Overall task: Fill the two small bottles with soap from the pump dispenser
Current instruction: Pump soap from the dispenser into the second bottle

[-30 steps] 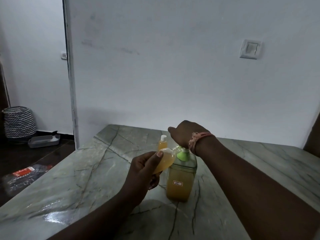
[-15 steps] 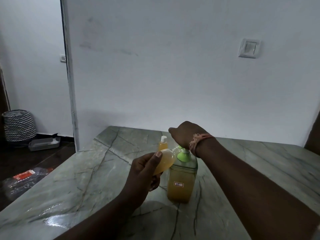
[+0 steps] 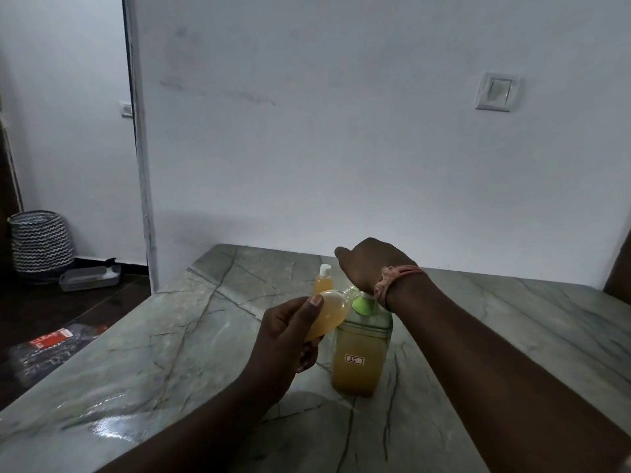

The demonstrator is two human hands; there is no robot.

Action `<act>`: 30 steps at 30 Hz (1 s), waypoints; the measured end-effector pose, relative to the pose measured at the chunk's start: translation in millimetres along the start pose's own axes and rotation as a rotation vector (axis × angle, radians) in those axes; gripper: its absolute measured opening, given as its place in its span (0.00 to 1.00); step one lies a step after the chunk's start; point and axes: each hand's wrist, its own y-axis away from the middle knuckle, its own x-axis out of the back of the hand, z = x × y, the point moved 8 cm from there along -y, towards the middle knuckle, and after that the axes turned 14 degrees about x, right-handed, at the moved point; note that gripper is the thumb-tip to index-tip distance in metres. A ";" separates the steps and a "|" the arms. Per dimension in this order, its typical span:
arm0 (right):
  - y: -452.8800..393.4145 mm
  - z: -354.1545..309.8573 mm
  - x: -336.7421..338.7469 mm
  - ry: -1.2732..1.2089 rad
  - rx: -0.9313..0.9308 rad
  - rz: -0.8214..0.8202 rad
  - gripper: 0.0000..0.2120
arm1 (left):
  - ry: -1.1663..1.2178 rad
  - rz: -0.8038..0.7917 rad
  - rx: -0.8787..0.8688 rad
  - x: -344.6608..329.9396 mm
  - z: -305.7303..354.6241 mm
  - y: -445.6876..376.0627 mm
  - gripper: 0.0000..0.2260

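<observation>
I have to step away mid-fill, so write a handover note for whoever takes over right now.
Left hand: grips a tilted, uncapped small bottle, mostly full, mouth at the pump spout.
Right hand: on top of the pump dispenser; its grip is hidden.
Second small bottle: capped, full of yellow soap, upright on the marble table behind.
Done: that second bottle looks filled.
Left: top up the held bottle, cap it; no cap in view.

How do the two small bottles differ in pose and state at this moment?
The small bottle in the left hand is tilted, uncapped, its neck toward the green pump; the small bottle on the marble table stands upright behind it, wearing a white cap. One is held off the table, the other stands untouched. Both hold amber soap.
</observation>
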 end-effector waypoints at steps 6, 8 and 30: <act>6.0 -5.9 -1.4 0.021 0.014 -0.059 0.20 | 0.010 0.003 0.000 0.4 -0.6 2.0 0.16; 3.5 -6.9 -0.3 0.022 -0.007 -0.080 0.18 | 0.002 0.001 -0.005 -1.1 1.5 2.9 0.16; -0.6 3.5 -7.3 -0.024 0.002 0.016 0.21 | 0.003 -0.002 -0.020 -1.2 2.9 3.4 0.14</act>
